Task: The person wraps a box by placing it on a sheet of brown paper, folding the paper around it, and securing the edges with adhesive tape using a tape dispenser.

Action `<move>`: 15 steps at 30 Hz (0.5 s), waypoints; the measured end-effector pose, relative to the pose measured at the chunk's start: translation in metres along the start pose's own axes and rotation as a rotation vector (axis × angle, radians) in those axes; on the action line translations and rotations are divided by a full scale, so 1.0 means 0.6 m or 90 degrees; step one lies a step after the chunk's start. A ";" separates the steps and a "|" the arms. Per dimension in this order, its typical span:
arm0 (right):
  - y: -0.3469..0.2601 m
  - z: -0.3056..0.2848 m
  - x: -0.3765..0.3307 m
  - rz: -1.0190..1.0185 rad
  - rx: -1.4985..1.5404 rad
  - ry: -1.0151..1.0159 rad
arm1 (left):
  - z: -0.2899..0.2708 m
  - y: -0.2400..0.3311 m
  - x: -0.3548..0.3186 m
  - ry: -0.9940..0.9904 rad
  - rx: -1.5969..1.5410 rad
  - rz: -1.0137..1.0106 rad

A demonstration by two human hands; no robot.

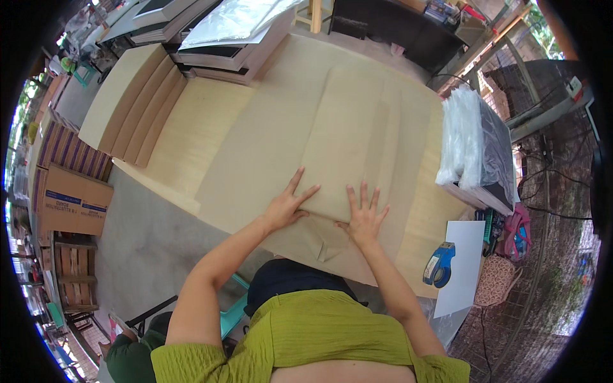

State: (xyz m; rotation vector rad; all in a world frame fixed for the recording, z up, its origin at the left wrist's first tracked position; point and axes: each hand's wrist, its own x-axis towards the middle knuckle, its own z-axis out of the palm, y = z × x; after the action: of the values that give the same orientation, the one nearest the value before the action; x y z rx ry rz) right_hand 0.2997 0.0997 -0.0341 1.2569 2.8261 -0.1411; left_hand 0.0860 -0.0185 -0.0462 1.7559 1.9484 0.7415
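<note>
A large sheet of brown kraft paper covers the middle of the table. On it lies a flat parcel covered in the same brown paper, its near end facing me. My left hand rests on the parcel's near left corner, fingers spread. Near the right corner, my right hand presses down flat with its fingers apart. Between my wrists a creased paper flap sticks out toward my body. Neither hand grips anything.
A blue tape dispenser and a white sheet lie at the table's right. Plastic-wrapped boards stand behind them. Brown wrapped packs are stacked at far left, beside dark boards under clear plastic. Cartons stand on the left.
</note>
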 end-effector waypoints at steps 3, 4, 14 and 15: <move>-0.002 -0.004 0.000 -0.004 -0.002 0.002 | -0.003 -0.006 -0.001 0.028 -0.001 0.026; -0.004 -0.006 0.000 -0.007 -0.002 0.001 | -0.004 -0.010 -0.003 0.047 0.003 0.046; -0.004 -0.011 -0.004 -0.019 0.000 0.024 | 0.067 -0.031 -0.084 -0.023 0.153 0.337; -0.003 -0.008 -0.004 -0.016 0.001 0.028 | 0.065 -0.023 -0.085 -0.127 0.109 0.274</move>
State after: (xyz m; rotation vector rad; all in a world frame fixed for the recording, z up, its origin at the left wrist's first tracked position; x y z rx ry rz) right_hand 0.3001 0.0970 -0.0288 1.2404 2.8805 -0.1186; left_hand 0.1056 -0.0654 -0.0873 2.2954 1.5600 0.5156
